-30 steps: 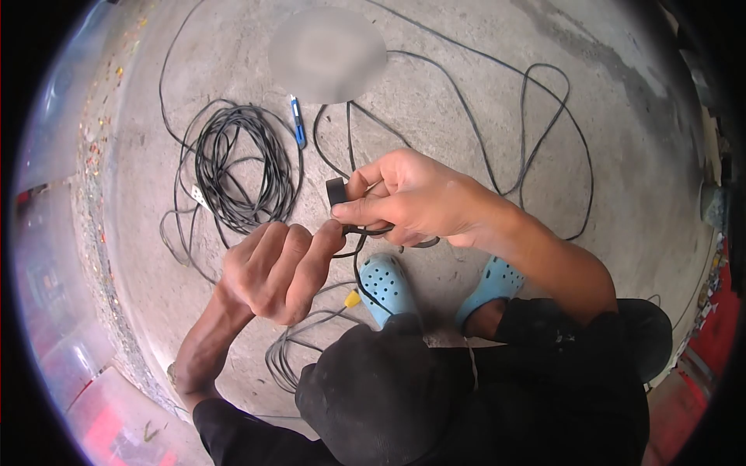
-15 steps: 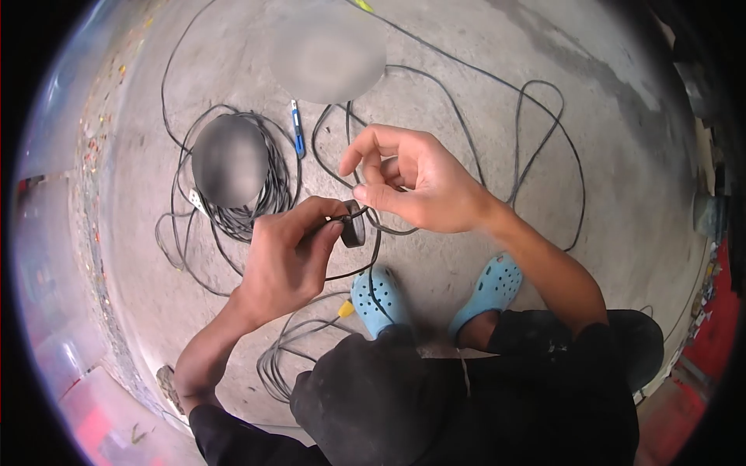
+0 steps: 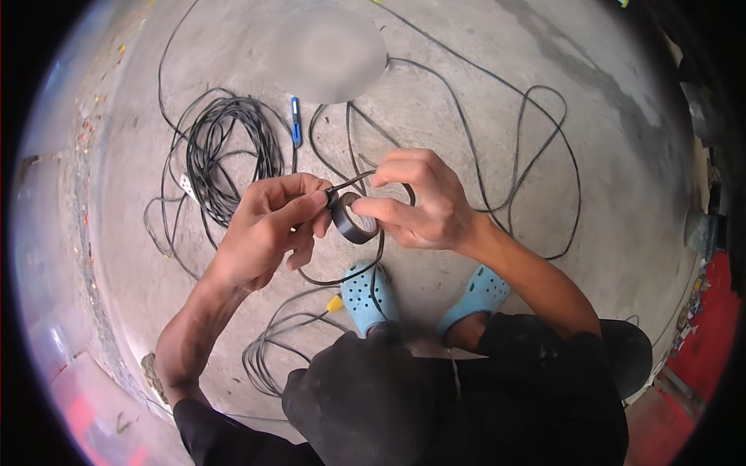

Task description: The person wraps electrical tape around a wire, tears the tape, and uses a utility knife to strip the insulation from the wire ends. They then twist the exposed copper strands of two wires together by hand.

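Black tape (image 3: 350, 231), a fat round roll, is up in the air between the two hands, over the floor (image 3: 622, 163). It sits just right of the tips of the left hand (image 3: 260, 225) and just left of the right hand (image 3: 431, 206). Both hands are very near it. The left hand is pinched shut on a thin dark cable (image 3: 351, 182), right where the top left edge of the roll comes close. The right hand is part open, with its fingers bent and its thumb reaching left to the hole in the roll. I cannot tell how hard that thumb presses.

The roll leans, and its hole looks up and toward the right hand, so that hand seems to have the easy side of it. The line through the hole runs slantwise, not straight up. The pinched bit of cable goes up and right, over the top of the roll, toward the right hand's bent fingers. A blue knife (image 3: 296, 123) lies on the floor, beyond the hands.
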A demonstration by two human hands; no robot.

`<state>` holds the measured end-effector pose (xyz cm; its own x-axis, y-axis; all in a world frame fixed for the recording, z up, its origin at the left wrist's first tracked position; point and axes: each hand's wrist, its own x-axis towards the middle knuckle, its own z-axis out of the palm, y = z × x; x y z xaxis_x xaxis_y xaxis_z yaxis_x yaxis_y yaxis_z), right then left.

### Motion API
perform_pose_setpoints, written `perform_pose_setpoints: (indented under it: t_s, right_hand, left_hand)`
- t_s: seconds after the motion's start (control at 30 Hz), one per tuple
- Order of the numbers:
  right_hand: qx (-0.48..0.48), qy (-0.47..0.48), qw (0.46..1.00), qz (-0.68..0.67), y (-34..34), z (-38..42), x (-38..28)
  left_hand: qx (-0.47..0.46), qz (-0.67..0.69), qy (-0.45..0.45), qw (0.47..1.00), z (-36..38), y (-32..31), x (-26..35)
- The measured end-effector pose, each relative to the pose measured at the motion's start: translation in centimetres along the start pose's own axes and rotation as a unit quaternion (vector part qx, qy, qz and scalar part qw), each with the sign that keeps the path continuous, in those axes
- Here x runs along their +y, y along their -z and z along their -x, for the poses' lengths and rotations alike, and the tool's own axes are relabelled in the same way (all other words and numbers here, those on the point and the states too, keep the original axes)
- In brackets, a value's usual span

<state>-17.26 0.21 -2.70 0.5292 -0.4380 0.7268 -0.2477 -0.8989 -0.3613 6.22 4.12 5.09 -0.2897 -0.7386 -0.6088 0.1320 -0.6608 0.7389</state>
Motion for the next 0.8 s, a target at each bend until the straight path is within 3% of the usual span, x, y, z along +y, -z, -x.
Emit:
perform_pose_setpoints:
  t_s: [0.33,0.8]
  right_hand:
    - [0.019,0.038,0.998,0.054,-0.4,0.4,0.4]
    - [0.037,0.039,0.998,0.009,-0.3,-0.8,-0.4]
  left_hand:
    - [-0.031,0.095,0.057,0.993,-0.3,-0.3,0.5]
    - [-0.048,0.145,0.096,0.984,-0.9,-0.7,-0.2]
